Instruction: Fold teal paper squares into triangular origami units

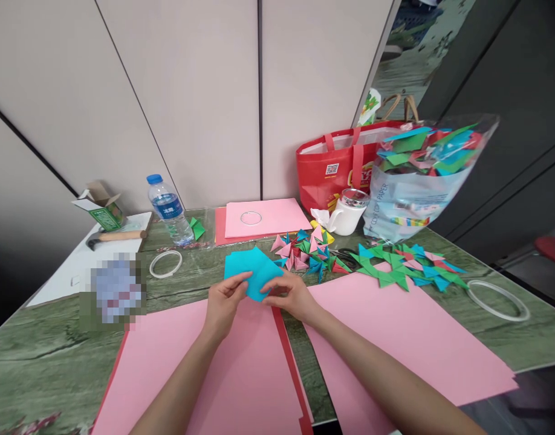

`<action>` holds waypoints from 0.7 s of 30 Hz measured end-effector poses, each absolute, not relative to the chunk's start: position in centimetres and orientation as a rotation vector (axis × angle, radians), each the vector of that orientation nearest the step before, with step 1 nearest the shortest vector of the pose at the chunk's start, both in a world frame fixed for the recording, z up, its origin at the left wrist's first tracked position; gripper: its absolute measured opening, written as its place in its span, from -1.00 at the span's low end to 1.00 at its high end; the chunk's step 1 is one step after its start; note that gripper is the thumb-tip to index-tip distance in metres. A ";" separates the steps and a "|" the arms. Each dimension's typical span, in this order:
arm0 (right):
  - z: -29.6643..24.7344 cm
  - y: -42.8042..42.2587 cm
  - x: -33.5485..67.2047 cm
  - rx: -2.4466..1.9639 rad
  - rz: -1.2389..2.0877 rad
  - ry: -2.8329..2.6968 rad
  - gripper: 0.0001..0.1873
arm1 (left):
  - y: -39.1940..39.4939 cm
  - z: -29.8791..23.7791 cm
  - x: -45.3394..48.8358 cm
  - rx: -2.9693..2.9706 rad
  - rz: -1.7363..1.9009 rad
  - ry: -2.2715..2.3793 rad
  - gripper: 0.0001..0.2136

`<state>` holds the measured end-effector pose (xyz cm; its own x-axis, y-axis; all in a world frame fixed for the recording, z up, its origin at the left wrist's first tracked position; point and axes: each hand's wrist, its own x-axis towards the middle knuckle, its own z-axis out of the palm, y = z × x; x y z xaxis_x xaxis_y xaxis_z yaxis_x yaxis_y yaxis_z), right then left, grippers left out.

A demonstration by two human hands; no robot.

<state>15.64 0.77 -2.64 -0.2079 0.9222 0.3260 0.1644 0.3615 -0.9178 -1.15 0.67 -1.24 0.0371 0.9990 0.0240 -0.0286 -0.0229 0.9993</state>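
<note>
Between my two hands is a piece of blue paper (pixel 258 273), with creases on its face, held up off the table. The thumb and fingers of my left hand (pixel 228 296) pinch its left side. On its right lower edge, my right hand (pixel 292 295) grips it between thumb and fingertips. More blue paper (pixel 236 261) shows just behind the held piece; whether the two touch I cannot tell. Under my hands and forearms lies a stack of pink sheets (pixel 241 362) with a red sheet beneath, and a second pink stack (pixel 408 344) lies to the right.
Folded paper pieces (pixel 307 249) lie in a pile behind my right hand, near joined green and blue pieces (pixel 395 269). Along the back stand a water bottle (pixel 168 208), a white mug (pixel 347 214), a red bag (pixel 332 169) and a plastic bag of folded paper (pixel 408 193). A hammer (pixel 116 237) lies left.
</note>
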 end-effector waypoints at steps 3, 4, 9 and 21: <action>-2.7 0.9 15.5 -1.012 0.868 -1.593 -0.90 | 0.5 -1.3 -0.9 1.222 1.204 1.160 -0.72; -2.7 0.9 15.5 -1.023 0.841 -1.581 -0.89 | 0.5 -1.2 -0.8 1.212 1.201 1.155 -0.73; -2.8 0.8 15.2 -1.087 0.813 -1.474 -0.84 | 0.0 -0.9 -0.3 1.190 1.194 1.114 -0.73; -2.6 0.4 14.9 -1.144 0.920 -1.354 -0.81 | -0.2 -0.8 0.2 1.125 1.200 1.205 -0.67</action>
<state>14.92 0.40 -2.64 0.0505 0.9684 0.2444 0.1300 0.2362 -0.9630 0.22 -0.25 -0.85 -0.0094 0.9984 -0.0562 -0.0519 0.0557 0.9971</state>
